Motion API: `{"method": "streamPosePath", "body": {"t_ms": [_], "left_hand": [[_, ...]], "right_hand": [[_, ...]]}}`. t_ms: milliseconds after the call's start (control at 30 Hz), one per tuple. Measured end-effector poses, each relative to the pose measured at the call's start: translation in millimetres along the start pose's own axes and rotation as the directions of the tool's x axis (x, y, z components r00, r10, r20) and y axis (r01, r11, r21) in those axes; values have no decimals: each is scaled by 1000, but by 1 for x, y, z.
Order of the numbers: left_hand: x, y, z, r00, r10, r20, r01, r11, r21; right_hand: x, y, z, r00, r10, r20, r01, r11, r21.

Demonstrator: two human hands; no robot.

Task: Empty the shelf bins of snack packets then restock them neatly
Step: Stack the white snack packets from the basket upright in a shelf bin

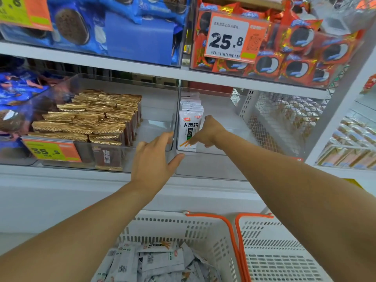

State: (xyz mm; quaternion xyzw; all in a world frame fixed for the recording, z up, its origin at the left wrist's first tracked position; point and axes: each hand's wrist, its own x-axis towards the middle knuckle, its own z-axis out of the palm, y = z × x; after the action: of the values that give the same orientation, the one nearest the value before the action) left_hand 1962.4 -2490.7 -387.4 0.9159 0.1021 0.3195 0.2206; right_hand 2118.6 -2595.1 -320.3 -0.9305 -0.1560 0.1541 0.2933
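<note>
A row of white snack packets (190,123) stands upright along the left wall of a clear shelf bin (213,157) on the middle shelf. My right hand (207,132) reaches into that bin, its fingers pressed against the front packet. My left hand (154,157) rests with straight fingers on the front rim where this bin meets the clear bin to its left (158,127). Below, a white basket (203,231) holds several loose white packets (154,261).
Gold-and-brown packets (91,119) fill the left part of the neighbouring bin, behind an orange price tag (53,151). Blue (114,27) and orange biscuit packs (284,53) sit in bins on the shelf above. A second white basket (284,251) stands at the right.
</note>
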Motion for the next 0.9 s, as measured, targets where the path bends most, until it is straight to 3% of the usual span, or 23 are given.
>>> {"method": "streamPosePath", "body": {"t_ms": [67,100,167,233,300,333,367,400,433,467,533,567,700,833,900], "left_hand": [[0,1,-4,999,-17,47,18,1000,-25],[-1,1,-7,998,-27,55,28,999,-28],[-5,1,-18,998,65,-23,-64,997,35],[-13,0,-31,969,219,-118,-210,974,89],[-27,-2,-38,985,171,17,-171,985,0],[-39,-5,-38,980,93,177,-92,996,-14],[-52,-9,-35,929,10,369,-20,1000,22],[-70,-17,-29,825,-75,561,23,995,99],[-91,-27,-21,681,-156,716,25,981,190],[-115,-40,-12,527,-231,817,-5,961,276],[-168,-64,4,300,-354,886,-20,926,377],[-193,-74,12,244,-399,884,40,915,401],[-279,-90,37,176,-465,868,348,854,386],[-320,-91,58,225,-467,855,407,842,352],[-321,-92,59,214,-470,856,398,842,363]], "right_hand": [[-20,4,-6,971,-123,-205,117,992,-40],[-33,7,-5,906,-239,-350,250,968,-16],[-68,15,6,706,-409,-578,544,836,73],[-98,30,30,630,-483,-609,690,707,153],[-118,53,71,709,-520,-477,668,713,214],[-125,67,95,788,-511,-344,599,767,232],[-131,83,121,871,-463,-162,490,844,219],[-138,99,145,925,-377,53,363,916,171],[-143,116,169,927,-264,268,251,964,82],[-150,134,192,884,-154,441,183,983,-24],[-168,169,230,780,-3,626,148,973,-180],[-177,184,247,760,45,648,127,968,-217],[-209,220,297,847,72,526,68,968,-243],[-225,217,320,840,-34,541,216,937,-276],[-223,218,323,845,-44,533,208,946,-250]]}}
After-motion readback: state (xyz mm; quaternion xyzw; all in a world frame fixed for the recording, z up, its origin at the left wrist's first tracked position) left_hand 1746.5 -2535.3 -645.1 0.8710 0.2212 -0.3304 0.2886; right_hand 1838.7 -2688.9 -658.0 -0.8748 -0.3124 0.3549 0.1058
